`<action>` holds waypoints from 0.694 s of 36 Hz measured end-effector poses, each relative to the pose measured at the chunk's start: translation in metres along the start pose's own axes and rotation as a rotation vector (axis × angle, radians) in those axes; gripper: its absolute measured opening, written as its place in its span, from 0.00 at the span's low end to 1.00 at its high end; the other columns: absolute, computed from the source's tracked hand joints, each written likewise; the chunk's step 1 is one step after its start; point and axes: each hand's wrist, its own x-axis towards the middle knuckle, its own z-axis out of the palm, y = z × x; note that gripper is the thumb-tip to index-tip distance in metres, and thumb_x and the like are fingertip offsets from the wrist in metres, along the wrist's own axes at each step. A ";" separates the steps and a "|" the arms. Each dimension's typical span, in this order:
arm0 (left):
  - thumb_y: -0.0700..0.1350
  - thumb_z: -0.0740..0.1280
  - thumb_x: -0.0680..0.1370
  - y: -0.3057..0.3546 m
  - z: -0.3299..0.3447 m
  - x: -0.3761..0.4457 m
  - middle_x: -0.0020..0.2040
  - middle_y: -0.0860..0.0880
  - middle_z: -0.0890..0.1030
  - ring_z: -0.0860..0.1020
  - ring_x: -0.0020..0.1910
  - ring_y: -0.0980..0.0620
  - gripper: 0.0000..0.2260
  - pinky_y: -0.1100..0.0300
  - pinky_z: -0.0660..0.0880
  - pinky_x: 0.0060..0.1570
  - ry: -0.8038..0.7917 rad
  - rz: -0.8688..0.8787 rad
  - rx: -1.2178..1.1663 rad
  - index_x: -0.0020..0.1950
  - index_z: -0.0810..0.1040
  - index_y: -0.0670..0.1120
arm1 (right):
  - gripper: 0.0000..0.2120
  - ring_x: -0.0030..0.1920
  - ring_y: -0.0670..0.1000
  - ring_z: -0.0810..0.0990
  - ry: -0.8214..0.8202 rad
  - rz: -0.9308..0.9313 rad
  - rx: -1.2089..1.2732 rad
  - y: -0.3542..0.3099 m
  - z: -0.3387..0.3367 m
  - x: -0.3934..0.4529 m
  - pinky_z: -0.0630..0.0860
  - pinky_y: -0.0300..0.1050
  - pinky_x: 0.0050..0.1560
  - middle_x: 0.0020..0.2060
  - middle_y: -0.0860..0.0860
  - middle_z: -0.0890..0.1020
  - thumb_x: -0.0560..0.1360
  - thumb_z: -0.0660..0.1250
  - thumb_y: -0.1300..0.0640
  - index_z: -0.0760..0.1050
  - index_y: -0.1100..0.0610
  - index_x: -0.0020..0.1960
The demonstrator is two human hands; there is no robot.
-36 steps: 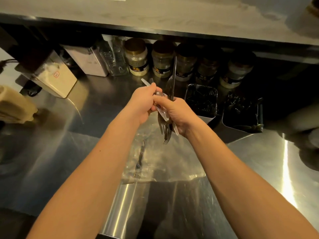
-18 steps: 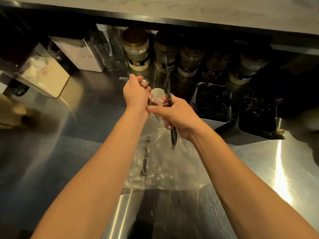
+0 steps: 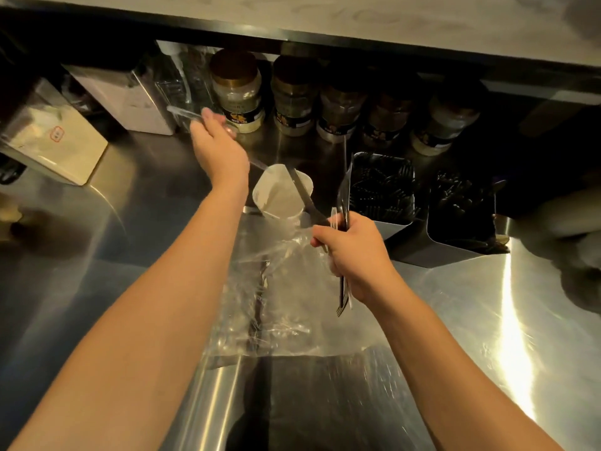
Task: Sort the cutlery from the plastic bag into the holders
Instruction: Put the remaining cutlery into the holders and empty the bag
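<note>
While the left hand pinches a clear plastic utensil raised above the shiny steel counter, the right hand grips a bundle of dark metal forks, tines hanging below its fist. Between the two hands stands a white plastic cup holding one dark utensil. Under the right hand lies the clear plastic bag, cutlery still inside. Just beyond that hand stand two dark square holders, full of dark cutlery.
</note>
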 end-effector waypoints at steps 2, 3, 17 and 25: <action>0.47 0.57 0.84 -0.015 0.000 -0.010 0.37 0.54 0.75 0.72 0.36 0.56 0.09 0.59 0.71 0.40 -0.194 0.149 0.165 0.47 0.73 0.51 | 0.08 0.23 0.46 0.62 0.020 0.011 0.029 0.000 -0.003 -0.002 0.61 0.41 0.25 0.20 0.44 0.67 0.72 0.69 0.65 0.73 0.58 0.37; 0.46 0.58 0.84 -0.023 -0.001 -0.015 0.38 0.55 0.75 0.73 0.36 0.57 0.07 0.61 0.71 0.40 -0.284 0.207 0.270 0.48 0.73 0.50 | 0.08 0.24 0.46 0.63 0.028 0.013 0.038 0.000 -0.004 -0.002 0.61 0.41 0.25 0.21 0.45 0.68 0.72 0.70 0.64 0.73 0.58 0.37; 0.49 0.64 0.78 -0.036 -0.001 -0.034 0.53 0.48 0.76 0.74 0.57 0.47 0.07 0.49 0.74 0.61 -0.608 0.389 1.031 0.54 0.76 0.49 | 0.06 0.25 0.46 0.62 -0.010 0.038 0.303 -0.011 -0.021 -0.019 0.60 0.38 0.24 0.38 0.56 0.82 0.78 0.69 0.62 0.73 0.58 0.44; 0.58 0.59 0.80 0.006 -0.006 -0.079 0.49 0.48 0.80 0.76 0.49 0.52 0.17 0.54 0.71 0.49 -0.600 0.131 0.407 0.55 0.80 0.47 | 0.07 0.25 0.46 0.61 -0.095 0.012 0.376 -0.010 -0.033 -0.024 0.61 0.37 0.23 0.36 0.55 0.83 0.80 0.69 0.59 0.73 0.60 0.54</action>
